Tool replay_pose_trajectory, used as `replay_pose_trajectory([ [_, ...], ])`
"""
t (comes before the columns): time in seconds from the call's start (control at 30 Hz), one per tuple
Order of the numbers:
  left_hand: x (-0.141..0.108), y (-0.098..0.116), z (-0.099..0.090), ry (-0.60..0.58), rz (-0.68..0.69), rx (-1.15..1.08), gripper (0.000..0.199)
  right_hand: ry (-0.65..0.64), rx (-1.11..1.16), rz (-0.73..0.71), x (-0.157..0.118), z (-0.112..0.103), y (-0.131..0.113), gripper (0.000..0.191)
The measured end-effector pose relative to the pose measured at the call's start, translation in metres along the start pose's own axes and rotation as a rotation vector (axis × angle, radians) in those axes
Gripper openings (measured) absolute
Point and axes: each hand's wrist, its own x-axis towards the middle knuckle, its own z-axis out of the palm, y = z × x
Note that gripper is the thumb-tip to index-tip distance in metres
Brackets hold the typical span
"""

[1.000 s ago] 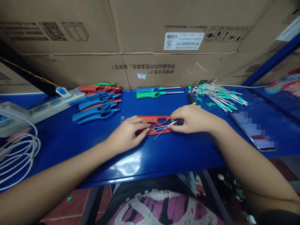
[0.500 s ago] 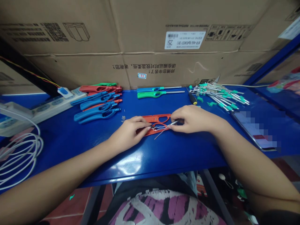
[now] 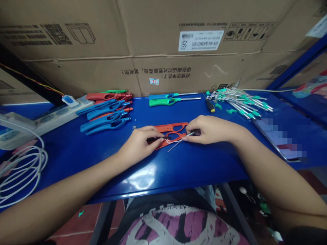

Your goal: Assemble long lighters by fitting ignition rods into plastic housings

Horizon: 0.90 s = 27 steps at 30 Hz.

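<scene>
Two orange lighter shell halves lie open in front of me, the far half (image 3: pixel 167 128) behind the near half (image 3: pixel 161 145). My left hand (image 3: pixel 143 143) pinches a small dark part at the left of the near half. White wires (image 3: pixel 176 141) run from there toward the right. My right hand (image 3: pixel 204 130) has its fingers closed round a screwdriver-like tool with a dark handle; its thin metal shaft (image 3: pixel 175 145) points down to the left, across the near half's right end. The fingers hide part of both shells.
Blue and red lighter shells (image 3: pixel 107 123) are piled at the left, by a power strip (image 3: pixel 48 119). Behind lie a green lighter (image 3: pixel 162 102) and a blue one. To the right are a screwdriver (image 3: pixel 211 107), metal tubes with green ends (image 3: pixel 242 102) and a phone (image 3: pixel 276 137).
The white wires now lie lower and closer to the near shell half. The dark part in my left hand shows more. My right hand has barely moved.
</scene>
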Motion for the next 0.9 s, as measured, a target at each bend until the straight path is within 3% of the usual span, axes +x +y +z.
replay_pose_trajectory([
  [0.23,0.0,0.0,-0.001,-0.025,0.014,-0.011,0.017,0.009,0.103,-0.012,0.002,0.002,0.007,0.035],
  [0.5,0.0,-0.002,-0.002,-0.009,0.04,0.02,0.018,-0.035,0.181,0.008,0.0,0.001,0.011,0.012],
  [0.9,0.001,-0.006,0.002,0.008,0.107,0.034,0.018,0.007,0.148,-0.082,0.003,0.002,0.011,0.013],
])
